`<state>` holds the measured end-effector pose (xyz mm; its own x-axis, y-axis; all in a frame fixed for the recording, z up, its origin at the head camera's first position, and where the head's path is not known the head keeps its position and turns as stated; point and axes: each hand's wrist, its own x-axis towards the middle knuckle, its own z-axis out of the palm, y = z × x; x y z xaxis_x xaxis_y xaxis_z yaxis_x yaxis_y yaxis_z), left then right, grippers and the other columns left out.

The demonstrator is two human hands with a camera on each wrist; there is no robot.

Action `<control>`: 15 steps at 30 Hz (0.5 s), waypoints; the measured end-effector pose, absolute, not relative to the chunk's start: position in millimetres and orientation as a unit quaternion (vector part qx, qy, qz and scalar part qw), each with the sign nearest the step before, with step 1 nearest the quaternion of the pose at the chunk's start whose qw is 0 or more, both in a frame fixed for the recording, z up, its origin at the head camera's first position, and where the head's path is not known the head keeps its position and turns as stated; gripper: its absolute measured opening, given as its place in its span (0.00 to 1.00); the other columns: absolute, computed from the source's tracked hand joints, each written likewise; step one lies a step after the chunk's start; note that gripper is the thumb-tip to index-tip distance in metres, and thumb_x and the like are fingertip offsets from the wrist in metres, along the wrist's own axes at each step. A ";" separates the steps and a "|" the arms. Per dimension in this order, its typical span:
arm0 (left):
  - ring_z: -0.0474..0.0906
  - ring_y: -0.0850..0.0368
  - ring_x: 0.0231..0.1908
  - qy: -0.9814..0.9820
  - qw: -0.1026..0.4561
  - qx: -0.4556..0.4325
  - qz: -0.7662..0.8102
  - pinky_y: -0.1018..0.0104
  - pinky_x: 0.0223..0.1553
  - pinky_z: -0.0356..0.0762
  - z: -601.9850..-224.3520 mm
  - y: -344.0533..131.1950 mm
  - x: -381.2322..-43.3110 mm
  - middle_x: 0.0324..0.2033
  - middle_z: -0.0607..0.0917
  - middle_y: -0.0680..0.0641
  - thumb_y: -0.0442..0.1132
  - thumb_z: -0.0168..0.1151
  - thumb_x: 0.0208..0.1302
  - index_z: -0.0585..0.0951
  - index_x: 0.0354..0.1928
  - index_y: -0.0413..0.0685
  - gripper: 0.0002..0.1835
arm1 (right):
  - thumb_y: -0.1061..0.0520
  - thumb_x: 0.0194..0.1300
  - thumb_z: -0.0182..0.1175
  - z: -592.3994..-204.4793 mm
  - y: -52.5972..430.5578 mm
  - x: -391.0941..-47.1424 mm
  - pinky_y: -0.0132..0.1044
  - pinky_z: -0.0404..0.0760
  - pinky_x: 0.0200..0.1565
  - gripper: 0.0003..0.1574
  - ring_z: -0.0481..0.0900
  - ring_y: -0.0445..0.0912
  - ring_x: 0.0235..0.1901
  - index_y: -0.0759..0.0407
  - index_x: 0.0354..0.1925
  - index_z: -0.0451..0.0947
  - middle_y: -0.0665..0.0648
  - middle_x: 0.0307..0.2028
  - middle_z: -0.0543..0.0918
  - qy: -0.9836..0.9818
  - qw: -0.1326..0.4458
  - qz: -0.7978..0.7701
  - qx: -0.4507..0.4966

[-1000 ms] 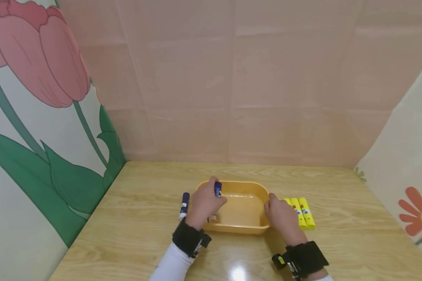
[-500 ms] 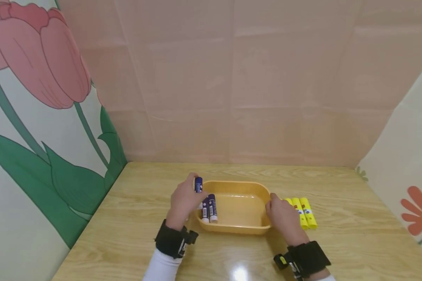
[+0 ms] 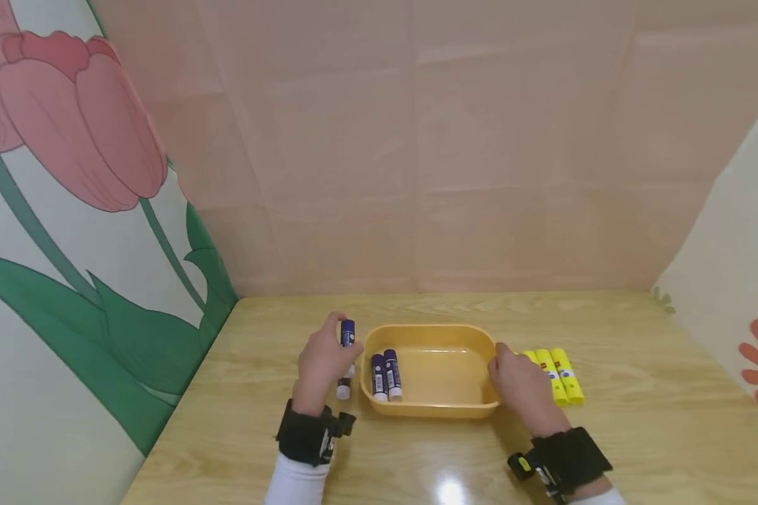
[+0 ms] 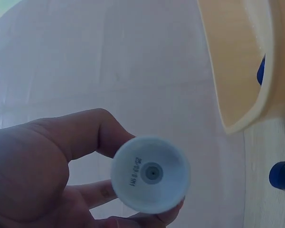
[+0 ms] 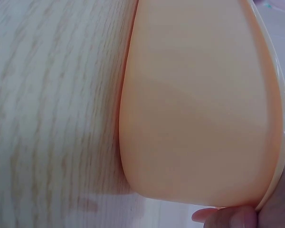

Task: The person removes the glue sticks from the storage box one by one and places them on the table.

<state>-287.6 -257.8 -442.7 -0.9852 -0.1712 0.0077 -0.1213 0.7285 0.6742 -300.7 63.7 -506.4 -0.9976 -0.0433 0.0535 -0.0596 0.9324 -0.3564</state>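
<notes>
In the head view my left hand point(image 3: 324, 359) pinches a glue stick point(image 3: 347, 333) with a dark blue cap, held upright just left of the yellow-orange plastic tray point(image 3: 432, 412). Its round white base point(image 4: 151, 175) faces the left wrist camera. Below that hand, a second glue stick point(image 3: 344, 389) lies on the table, partly hidden. Two more glue sticks, one at the left point(image 3: 379, 377) and one beside it point(image 3: 393, 375), lie side by side in the tray's left end. My right hand point(image 3: 523, 384) grips the tray's right rim, its fingertips point(image 5: 232, 217) at the edge.
Three yellow tubes point(image 3: 565, 377) lie side by side on the wooden table point(image 3: 404, 463), right of the tray and partly behind my right hand. A pinkish sheet point(image 3: 417, 154) covers the wall behind, and flower-printed panels point(image 3: 82, 133) flank the table.
My left hand has moved left from above the tray to outside its left rim, carrying a glue stick. Two glue sticks in the tray have come into sight. My right hand stays on the rim.
</notes>
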 end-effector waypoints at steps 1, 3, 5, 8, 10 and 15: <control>0.79 0.51 0.33 -0.930 0.032 0.080 -0.358 0.62 0.31 0.75 -443.0 -259.9 -287.5 0.45 0.84 0.41 0.48 0.67 0.62 0.68 0.69 0.56 0.33 | 0.57 0.75 0.47 -506.7 63.3 -301.2 0.37 0.68 0.21 0.22 0.69 0.49 0.19 0.74 0.56 0.68 0.58 0.22 0.71 -0.983 0.020 0.182 0.025; 0.78 0.51 0.34 -0.931 0.030 0.083 -0.354 0.62 0.31 0.75 -443.4 -265.2 -287.5 0.46 0.83 0.41 0.48 0.66 0.63 0.68 0.69 0.55 0.33 | 0.57 0.74 0.47 -506.8 62.1 -302.2 0.38 0.68 0.21 0.23 0.69 0.49 0.19 0.75 0.57 0.67 0.58 0.23 0.71 -0.983 0.016 0.184 0.023; 0.78 0.51 0.34 -0.930 0.025 0.090 -0.355 0.61 0.31 0.75 -445.6 -268.1 -287.5 0.47 0.83 0.40 0.47 0.66 0.63 0.68 0.69 0.55 0.33 | 0.57 0.75 0.46 -505.7 63.9 -301.9 0.38 0.68 0.21 0.25 0.70 0.49 0.19 0.76 0.60 0.65 0.58 0.23 0.71 -0.982 0.007 0.185 0.022; 0.78 0.50 0.36 -0.930 0.020 0.100 -0.354 0.61 0.31 0.74 -448.2 -273.6 -287.9 0.49 0.83 0.40 0.46 0.65 0.63 0.68 0.69 0.55 0.32 | 0.57 0.75 0.46 -505.2 64.2 -302.2 0.37 0.68 0.22 0.27 0.70 0.49 0.20 0.76 0.62 0.64 0.59 0.24 0.72 -0.982 -0.003 0.187 0.022; 0.78 0.50 0.37 -0.929 0.016 0.103 -0.354 0.60 0.32 0.73 -449.9 -277.3 -288.5 0.49 0.83 0.39 0.45 0.65 0.64 0.68 0.69 0.54 0.32 | 0.57 0.75 0.46 -505.7 63.9 -302.7 0.37 0.68 0.22 0.26 0.70 0.49 0.20 0.76 0.62 0.64 0.59 0.24 0.72 -0.982 -0.003 0.188 0.021; 0.78 0.49 0.34 -0.932 0.012 0.101 -0.348 0.61 0.31 0.73 -452.8 -286.7 -290.6 0.48 0.83 0.39 0.45 0.64 0.65 0.68 0.69 0.53 0.32 | 0.57 0.74 0.47 -507.7 64.3 -303.2 0.37 0.68 0.21 0.23 0.70 0.49 0.20 0.74 0.58 0.66 0.59 0.23 0.71 -0.983 0.003 0.182 0.021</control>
<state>-290.6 -286.7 -452.8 -0.9792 -0.1973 -0.0478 -0.1805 0.7379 0.6503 -303.2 64.3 -507.7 -0.9991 -0.0404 0.0138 -0.0426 0.9327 -0.3582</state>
